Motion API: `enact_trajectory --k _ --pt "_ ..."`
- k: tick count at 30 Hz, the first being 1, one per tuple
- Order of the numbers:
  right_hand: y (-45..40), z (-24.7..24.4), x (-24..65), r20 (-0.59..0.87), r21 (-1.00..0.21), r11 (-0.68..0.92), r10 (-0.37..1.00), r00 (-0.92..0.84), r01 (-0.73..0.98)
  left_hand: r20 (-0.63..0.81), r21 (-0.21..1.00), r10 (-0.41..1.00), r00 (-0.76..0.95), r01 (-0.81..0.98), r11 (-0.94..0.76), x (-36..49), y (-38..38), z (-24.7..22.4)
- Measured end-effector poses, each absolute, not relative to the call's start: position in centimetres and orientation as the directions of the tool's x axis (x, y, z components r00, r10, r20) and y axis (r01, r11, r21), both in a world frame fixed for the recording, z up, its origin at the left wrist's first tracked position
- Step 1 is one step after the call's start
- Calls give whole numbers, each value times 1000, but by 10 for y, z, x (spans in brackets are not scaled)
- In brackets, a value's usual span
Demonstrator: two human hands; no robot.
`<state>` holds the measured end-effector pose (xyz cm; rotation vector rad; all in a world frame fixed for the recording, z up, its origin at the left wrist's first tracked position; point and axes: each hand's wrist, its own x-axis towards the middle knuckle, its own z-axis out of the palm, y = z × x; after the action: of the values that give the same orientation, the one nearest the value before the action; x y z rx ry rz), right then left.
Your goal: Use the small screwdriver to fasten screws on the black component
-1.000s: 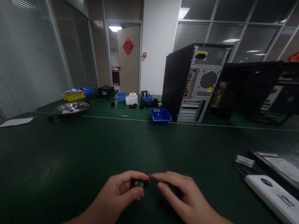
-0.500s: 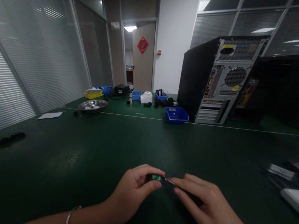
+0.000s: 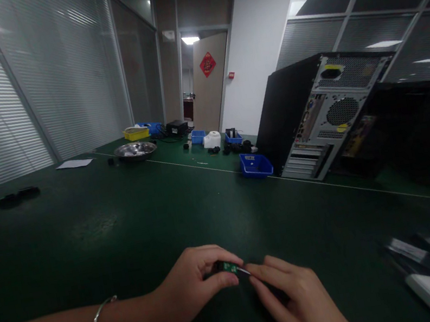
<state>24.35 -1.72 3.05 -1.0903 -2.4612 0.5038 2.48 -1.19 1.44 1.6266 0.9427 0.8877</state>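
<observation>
- Head view: left hand point(image 3: 195, 277) pinches a green circuit board point(image 3: 229, 267) above the bench point(image 3: 157, 209).
- Right of the board, right hand point(image 3: 289, 286) grips a thin metallic tool point(image 3: 242, 271), tip at the board's end; work looks under way, nothing visibly finished.
- Beyond the board: blue bin point(image 3: 256, 169), computer tower point(image 3: 293, 115).

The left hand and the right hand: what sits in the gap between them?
In the head view, a thin silvery rod runs from the right hand toward the small green board pinched in the left hand; contact is unclear.
</observation>
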Motion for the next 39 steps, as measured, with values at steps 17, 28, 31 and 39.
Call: enact_trajectory --k 17,28,31,39 --pt "-18 24 241 271 -583 630 745 -609 512 15 992 905 426 -119 40 32 -14 20" --pt "-17 25 240 277 -582 624 755 -595 521 38 989 913 405 -148 25 33 -17 18" --pt "-17 25 241 259 -571 627 750 -609 530 37 991 915 401 -134 18 32 -17 17" --pt "-15 26 241 289 -555 665 717 -635 499 -22 988 895 446 -126 87 33 -15 21"
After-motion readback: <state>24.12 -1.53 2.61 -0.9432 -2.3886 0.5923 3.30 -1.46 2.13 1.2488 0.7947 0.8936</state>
